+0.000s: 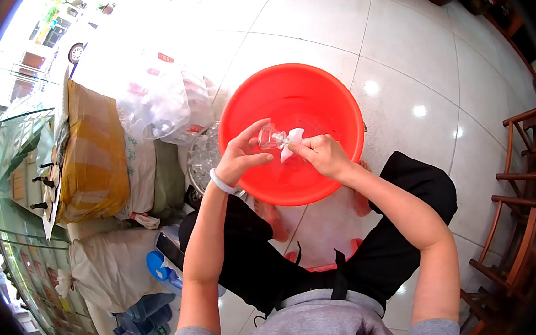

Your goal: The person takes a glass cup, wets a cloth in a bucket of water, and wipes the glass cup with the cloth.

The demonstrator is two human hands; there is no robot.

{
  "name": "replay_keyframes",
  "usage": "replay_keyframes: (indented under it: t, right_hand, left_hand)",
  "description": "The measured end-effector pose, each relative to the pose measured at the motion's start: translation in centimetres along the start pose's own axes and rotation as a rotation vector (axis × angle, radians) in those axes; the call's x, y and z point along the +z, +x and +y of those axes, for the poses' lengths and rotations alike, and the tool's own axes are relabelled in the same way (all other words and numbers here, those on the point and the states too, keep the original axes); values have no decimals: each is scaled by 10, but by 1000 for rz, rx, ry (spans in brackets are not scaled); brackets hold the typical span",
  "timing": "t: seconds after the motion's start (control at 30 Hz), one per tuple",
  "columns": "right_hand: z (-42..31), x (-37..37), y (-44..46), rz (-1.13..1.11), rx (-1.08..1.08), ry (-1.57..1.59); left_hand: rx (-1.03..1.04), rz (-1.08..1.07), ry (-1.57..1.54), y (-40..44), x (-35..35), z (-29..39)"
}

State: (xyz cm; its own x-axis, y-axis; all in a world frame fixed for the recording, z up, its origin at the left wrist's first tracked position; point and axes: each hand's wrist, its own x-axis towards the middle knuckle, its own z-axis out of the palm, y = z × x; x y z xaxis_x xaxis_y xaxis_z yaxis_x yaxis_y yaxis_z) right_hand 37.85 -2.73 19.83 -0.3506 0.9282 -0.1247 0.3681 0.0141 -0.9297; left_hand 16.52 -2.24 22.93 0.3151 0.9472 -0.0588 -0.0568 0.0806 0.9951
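Over a large red plastic basin [335, 86], a small clear stemmed glass [270, 138] is held on its side. My right hand [326, 156] pinches a white cloth or tissue [294, 136] wrapped about the narrow end of the glass. My left hand [242, 154], with a white band at the wrist, has its thumb and fingers spread around the wide end of the glass; whether a fingertip touches it I cannot tell. Left of the basin, more clear glasses [205, 155] are heaped in a round container, partly hidden by plastic bags.
Plastic bags [165, 103], a taped cardboard box [94, 153] and a glass display case [22, 206] stand at the left. A phone [170, 249] and large blue water bottles [145, 322] are below them. Wooden stools [523, 166] line the right side of the tiled floor.
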Motion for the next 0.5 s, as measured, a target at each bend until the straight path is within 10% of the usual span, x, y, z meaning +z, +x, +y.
replay_keyframes:
  t: [0.33, 0.5]
  right_hand:
    - [1, -1, 1, -9, -26, -52]
    - [-8, -4, -4, -22, 42, -91]
  left_hand:
    - [-548, -103, -84, 3, -26, -9]
    - [-156, 33, -13, -1, 7, -2]
